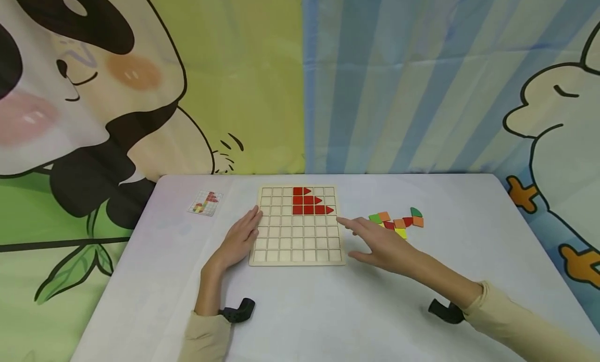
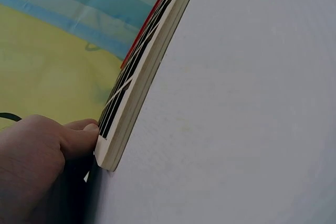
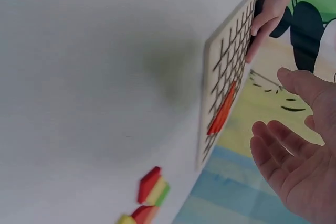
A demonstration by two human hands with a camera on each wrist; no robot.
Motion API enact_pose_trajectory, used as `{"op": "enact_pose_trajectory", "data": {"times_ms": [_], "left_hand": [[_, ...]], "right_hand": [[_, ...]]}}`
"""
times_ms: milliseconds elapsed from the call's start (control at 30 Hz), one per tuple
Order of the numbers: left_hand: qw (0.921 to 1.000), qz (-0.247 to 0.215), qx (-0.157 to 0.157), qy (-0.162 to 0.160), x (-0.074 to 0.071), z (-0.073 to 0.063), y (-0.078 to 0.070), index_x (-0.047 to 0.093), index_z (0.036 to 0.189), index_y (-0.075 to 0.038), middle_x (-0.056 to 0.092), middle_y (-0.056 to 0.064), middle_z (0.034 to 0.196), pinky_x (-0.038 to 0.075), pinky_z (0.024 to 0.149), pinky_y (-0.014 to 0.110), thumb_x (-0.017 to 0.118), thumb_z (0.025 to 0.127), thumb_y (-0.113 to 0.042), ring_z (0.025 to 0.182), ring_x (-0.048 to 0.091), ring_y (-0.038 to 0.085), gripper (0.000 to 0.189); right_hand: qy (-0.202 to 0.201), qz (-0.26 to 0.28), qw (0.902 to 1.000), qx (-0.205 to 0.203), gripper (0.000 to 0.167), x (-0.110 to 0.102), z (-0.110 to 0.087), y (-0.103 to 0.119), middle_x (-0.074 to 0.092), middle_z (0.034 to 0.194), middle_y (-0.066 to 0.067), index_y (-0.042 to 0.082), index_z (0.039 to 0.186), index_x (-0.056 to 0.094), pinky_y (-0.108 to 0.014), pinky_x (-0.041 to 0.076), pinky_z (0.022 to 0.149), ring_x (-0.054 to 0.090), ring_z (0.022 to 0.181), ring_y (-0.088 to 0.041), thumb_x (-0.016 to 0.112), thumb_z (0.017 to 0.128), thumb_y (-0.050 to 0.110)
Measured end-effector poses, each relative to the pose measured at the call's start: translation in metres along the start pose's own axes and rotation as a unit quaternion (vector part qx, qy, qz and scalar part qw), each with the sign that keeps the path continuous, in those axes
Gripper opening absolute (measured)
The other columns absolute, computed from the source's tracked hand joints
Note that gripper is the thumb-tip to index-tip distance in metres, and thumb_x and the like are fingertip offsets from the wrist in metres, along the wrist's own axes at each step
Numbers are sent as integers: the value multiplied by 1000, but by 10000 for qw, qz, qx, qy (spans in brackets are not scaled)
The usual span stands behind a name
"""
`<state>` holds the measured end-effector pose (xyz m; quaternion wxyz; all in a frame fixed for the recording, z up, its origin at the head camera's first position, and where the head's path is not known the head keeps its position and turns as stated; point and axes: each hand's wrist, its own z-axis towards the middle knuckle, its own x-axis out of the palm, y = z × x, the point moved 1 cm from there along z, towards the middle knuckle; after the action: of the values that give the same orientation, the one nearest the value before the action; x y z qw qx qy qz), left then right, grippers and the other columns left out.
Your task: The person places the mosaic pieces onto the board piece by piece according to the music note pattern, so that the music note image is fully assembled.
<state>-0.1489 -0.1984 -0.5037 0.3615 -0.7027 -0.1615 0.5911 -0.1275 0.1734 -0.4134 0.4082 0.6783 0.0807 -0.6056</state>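
Observation:
A square wooden grid board (image 1: pixel 278 244) lies on the table, with red square and pointed tiles (image 1: pixel 309 201) set in its upper right cells. My left hand (image 1: pixel 239 238) rests along the board's left edge, fingers fairly straight; in the left wrist view the thumb side of that hand (image 2: pixel 37 153) touches the board's corner. To the right of the board hovers my right hand (image 1: pixel 386 246), fingers extended and thumb apart. In the right wrist view this hand (image 3: pixel 296 166) has nothing between its fingers and thumb.
Loose green, orange, red and yellow tiles (image 1: pixel 399 223) lie right of the board, partly behind the right hand. A small pattern card (image 1: pixel 205 203) is at the table's far left. Behind the table (image 1: pixel 300 315) hangs a printed cloth (image 1: pixel 375 80).

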Motion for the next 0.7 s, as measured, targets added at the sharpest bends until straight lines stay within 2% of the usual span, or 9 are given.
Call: {"op": "enact_pose_trajectory", "data": {"times_ms": [200, 367, 533, 700], "left_hand": [[10000, 38, 4, 6, 1, 2, 2, 27, 162, 0, 16, 16, 173, 13, 127, 62, 41, 110, -10, 160, 12, 40, 55], [10000, 44, 19, -19, 1, 3, 1, 28, 162, 0, 16, 16, 173, 14, 126, 63, 42, 110, -10, 160, 13, 40, 55], [10000, 58, 27, 9, 0, 2, 0, 27, 162, 0, 16, 16, 173, 14, 126, 63, 42, 110, -10, 160, 13, 40, 55], [10000, 94, -8, 21, 0, 1, 1, 27, 162, -1, 15, 16, 173, 13, 126, 63, 42, 110, -10, 160, 13, 40, 55]], "right_hand": [[-87, -232, 9988, 415, 76, 6, -28, -16, 68, 127, -12, 10, 152, 48, -33, 63, 77, 70, 108, -26, 85, 86, 16], [-120, -1117, 9930, 369, 64, 1, -41, -42, 68, 124, -10, 8, 141, 61, -36, 63, 76, 68, 106, -25, 87, 84, 17], [-304, -1495, 9881, 202, 46, -15, -42, -83, 70, 118, -13, 6, 126, 70, -41, 63, 76, 67, 104, -30, 86, 83, 9], [-235, -1385, 9901, 74, 38, -28, -33, -111, 70, 121, -18, 2, 123, 73, -44, 63, 82, 66, 108, -36, 81, 86, 2]]}}
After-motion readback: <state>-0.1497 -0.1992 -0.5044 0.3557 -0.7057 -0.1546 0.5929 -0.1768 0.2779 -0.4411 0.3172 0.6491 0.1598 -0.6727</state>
